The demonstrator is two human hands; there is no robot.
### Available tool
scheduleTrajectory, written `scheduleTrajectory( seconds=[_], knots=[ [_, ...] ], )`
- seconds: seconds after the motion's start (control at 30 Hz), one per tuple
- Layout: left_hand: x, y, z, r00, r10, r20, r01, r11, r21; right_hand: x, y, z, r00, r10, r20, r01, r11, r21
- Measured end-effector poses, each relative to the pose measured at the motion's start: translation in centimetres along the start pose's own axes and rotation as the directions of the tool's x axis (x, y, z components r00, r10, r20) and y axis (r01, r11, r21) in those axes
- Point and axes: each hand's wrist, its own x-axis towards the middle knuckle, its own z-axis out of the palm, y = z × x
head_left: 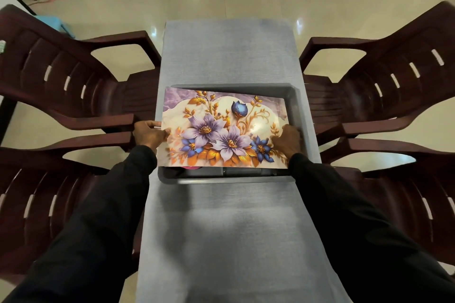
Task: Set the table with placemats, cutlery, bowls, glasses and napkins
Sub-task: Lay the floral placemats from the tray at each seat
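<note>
A floral placemat (pixel 224 128) with purple and blue flowers lies over a dark grey tray (pixel 229 181) in the middle of the table. My left hand (pixel 149 134) pinches the placemat's left edge, thumb on top. My right hand (pixel 286 140) grips its right part, fingers curled on the surface. The mat hides most of the tray's contents; a bit of something pink (pixel 191 168) and dark items show under its near edge.
The long narrow table (pixel 229 229) has a grey-blue cloth. Two dark brown plastic chairs (pixel 73 76) stand along its left side and two more chairs (pixel 384 86) along its right. Beyond the table is a shiny tiled floor with cables.
</note>
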Motion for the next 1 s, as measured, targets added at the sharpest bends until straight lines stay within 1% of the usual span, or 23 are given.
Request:
scheduleTrajectory(
  seconds=[0.17,0.23,0.33,0.47,0.53,0.67,0.77,0.83,1.0],
  knots=[
    [-0.4,-0.8,-2.3,1.0,0.006,-0.003,-0.006,1.0,-0.027,-1.6,-1.6,-0.3,0.994,-0.097,-0.045,0.099,0.995,0.032],
    [-0.5,-1.3,-3.5,1.0,0.0,0.001,0.0,0.998,-0.063,-1.9,-2.2,-0.3,0.993,-0.107,-0.051,0.11,0.992,0.057],
    [-0.4,-2.8,-5.4,0.999,-0.026,0.022,0.028,0.994,-0.108,-2.2,-3.3,-0.3,0.997,-0.061,-0.049,0.068,0.987,0.146],
    [-0.5,-5.2,-7.4,0.998,-0.056,0.008,0.057,0.989,-0.139,-2.3,-4.2,0.0,1.0,-0.007,0.025,0.003,0.984,0.179],
    [-0.8,-6.2,-8.2,0.997,-0.071,0.006,0.071,0.985,-0.155,-2.3,-4.2,0.3,0.998,-0.009,0.06,-0.007,0.968,0.249],
    [-1.7,-7.9,-10.0,0.995,-0.096,0.034,0.101,0.975,-0.197,-3.3,-3.8,-0.1,0.997,0.014,0.082,-0.046,0.914,0.402],
    [-3.2,-8.5,-11.0,0.994,-0.071,0.081,0.09,0.961,-0.263,-5.2,-4.1,-1.7,0.995,0.033,0.091,-0.075,0.858,0.509],
    [-4.8,-8.8,-11.5,0.993,-0.051,0.103,0.08,0.951,-0.298,-6.6,-4.0,-2.9,0.994,0.016,0.106,-0.074,0.815,0.575],
    [-7.8,-10.5,-13.0,0.987,-0.055,0.148,0.104,0.932,-0.348,-10.6,-2.6,-5.3,0.991,0.001,0.133,-0.084,0.78,0.62]
  ],
)
